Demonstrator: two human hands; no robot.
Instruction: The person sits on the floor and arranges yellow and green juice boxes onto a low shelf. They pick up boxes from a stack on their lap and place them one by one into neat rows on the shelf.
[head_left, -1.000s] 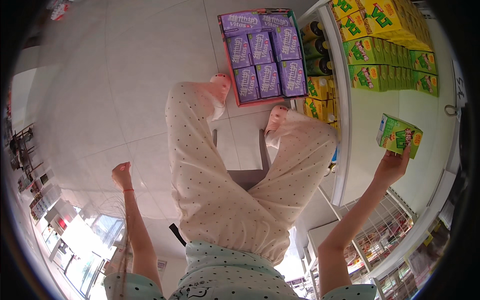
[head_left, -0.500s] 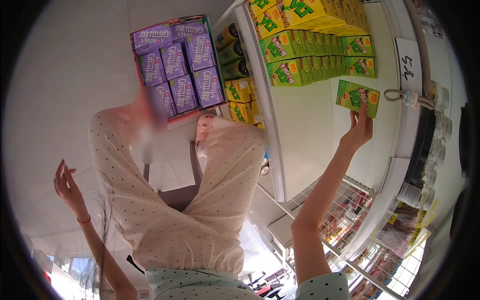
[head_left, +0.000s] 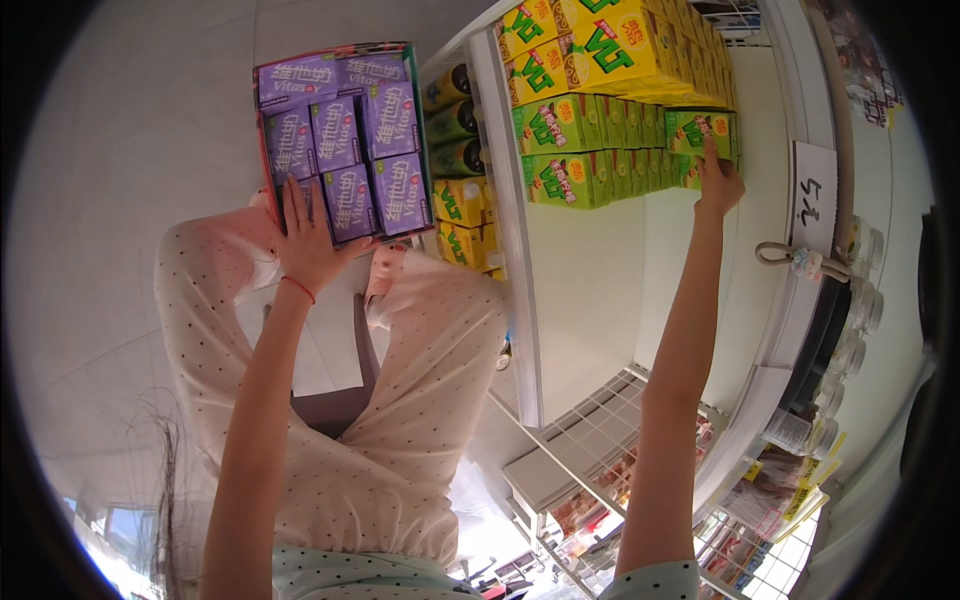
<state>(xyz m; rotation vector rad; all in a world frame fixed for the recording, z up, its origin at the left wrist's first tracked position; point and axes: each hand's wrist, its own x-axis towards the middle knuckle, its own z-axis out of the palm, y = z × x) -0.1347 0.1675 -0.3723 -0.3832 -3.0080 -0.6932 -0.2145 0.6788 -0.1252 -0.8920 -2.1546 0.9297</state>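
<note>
My right hand [head_left: 718, 186] is at the shelf, its fingers on the face of a green drink carton [head_left: 690, 130] at the near end of the right-hand green row. The thumb side is partly hidden. To the left stand rows of matching green cartons [head_left: 560, 180], stacked two high. My left hand [head_left: 312, 245] lies with fingers spread over the lower left corner of an open cardboard box [head_left: 256, 135] of purple drink cartons [head_left: 350, 205], touching a carton there.
Yellow drink cartons [head_left: 630, 50] are piled behind the green ones on the white shelf [head_left: 590, 290]. More yellow cartons [head_left: 460, 205] and dark bottles [head_left: 455, 120] sit on the level below. A price card [head_left: 815, 195] and a looped cord [head_left: 790, 255] hang at the shelf's right edge.
My right hand has carried the green carton up against the right-hand green row. My left hand has swung from the far left onto the box of purple cartons.
</note>
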